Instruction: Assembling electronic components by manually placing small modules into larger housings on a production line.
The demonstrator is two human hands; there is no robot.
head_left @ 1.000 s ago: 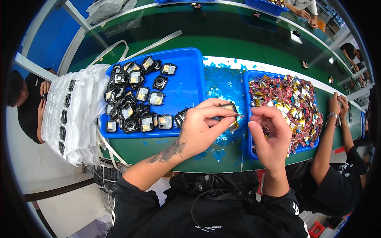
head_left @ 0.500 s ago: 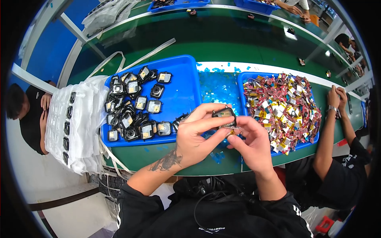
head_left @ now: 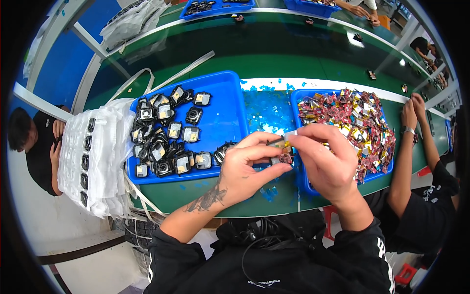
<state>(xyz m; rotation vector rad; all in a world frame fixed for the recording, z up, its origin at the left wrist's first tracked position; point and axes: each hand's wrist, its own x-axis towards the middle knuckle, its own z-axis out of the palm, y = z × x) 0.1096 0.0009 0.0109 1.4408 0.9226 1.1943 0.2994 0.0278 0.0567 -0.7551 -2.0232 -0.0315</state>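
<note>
Left hand (head_left: 245, 166) is gripping a watch part (head_left: 285, 158) between thumb and fingers, red end facing right, long axis unclear; right hand (head_left: 330, 159) is pinching a white tab (head_left: 291, 133).

We observe our left hand (head_left: 247, 164) holding between thumb and curved fingers, the thumb extended rightward. Our right hand (head_left: 330, 159) sits just beside it, back upward, fingers bent leftward in a pinch; its thumb is largely hidden. Our left forearm (head_left: 196, 213), with a dark tattoo (head_left: 208, 200) near the wrist, slants up rightward; our right forearm (head_left: 356, 210) slants up leftward.
</note>
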